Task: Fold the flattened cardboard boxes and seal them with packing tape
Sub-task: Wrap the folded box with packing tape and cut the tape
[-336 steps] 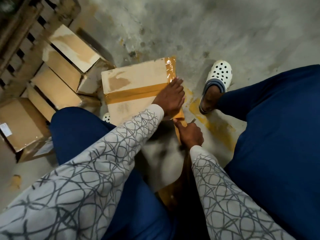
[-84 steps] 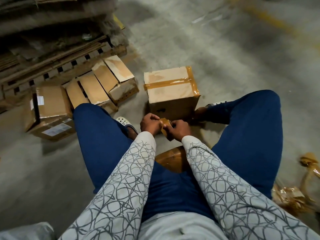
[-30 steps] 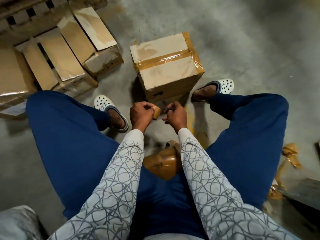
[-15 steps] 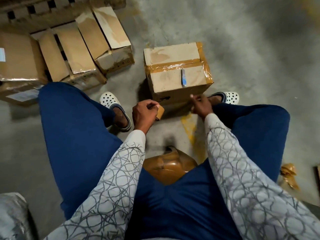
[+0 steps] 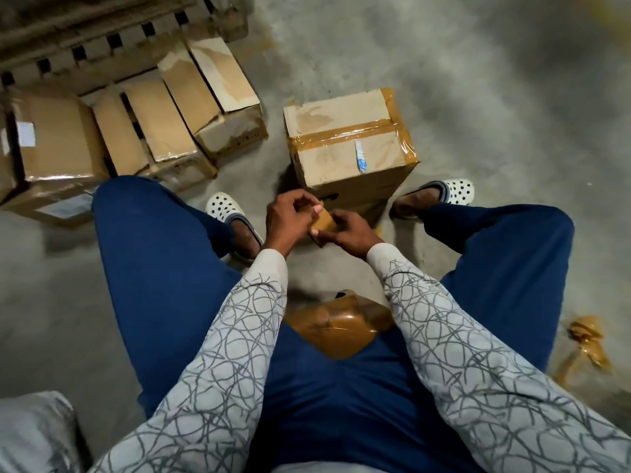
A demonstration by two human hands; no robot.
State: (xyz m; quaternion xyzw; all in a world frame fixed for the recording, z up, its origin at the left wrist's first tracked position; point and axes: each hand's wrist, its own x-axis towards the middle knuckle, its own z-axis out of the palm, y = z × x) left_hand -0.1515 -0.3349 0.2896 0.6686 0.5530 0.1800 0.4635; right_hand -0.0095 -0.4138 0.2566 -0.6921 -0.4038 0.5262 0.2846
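A folded cardboard box (image 5: 345, 131) stands on the floor between my feet, with brown packing tape (image 5: 341, 134) across its top and down its right side. A small white and blue object (image 5: 360, 162) lies on the box top. Just in front of the box, my left hand (image 5: 290, 218) and my right hand (image 5: 345, 235) meet on a small brown tape roll (image 5: 324, 221), each pinching it. A mass of brown tape (image 5: 336, 327) sits between my thighs.
Several open-topped and closed cardboard boxes (image 5: 164, 124) lie at the left against a wooden pallet (image 5: 102, 39). Crumpled tape scraps (image 5: 585, 339) lie on the concrete floor at the right. A grey bundle (image 5: 34, 435) sits at the bottom left.
My right hand reached toward the box, left a small white and blue object on its top, then came back to the tape roll. The left hand kept its hold on the roll.
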